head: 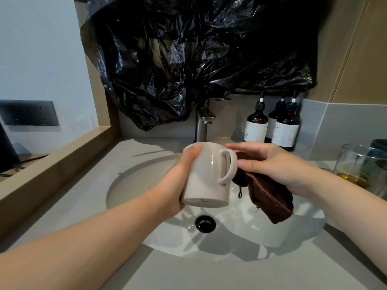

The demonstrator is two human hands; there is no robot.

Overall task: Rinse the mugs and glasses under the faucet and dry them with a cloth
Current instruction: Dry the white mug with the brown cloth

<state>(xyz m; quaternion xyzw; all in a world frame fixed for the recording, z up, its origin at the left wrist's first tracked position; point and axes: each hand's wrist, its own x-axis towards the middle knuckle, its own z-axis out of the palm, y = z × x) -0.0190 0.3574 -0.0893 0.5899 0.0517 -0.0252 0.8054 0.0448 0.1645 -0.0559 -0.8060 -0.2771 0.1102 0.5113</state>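
Observation:
My left hand grips a beige mug over the white sink, with the mug tilted, its base toward me and its handle on the right. My right hand holds a brown cloth just right of the handle, and the cloth hangs down over the basin. The metal faucet stands behind the mug; no water runs from it. A clear glass stands on the counter at the far right.
Three dark pump bottles stand behind the sink on the right. Black plastic sheeting covers the wall above the faucet. A black drain sits in the basin. A wooden ledge borders the grey counter on the left.

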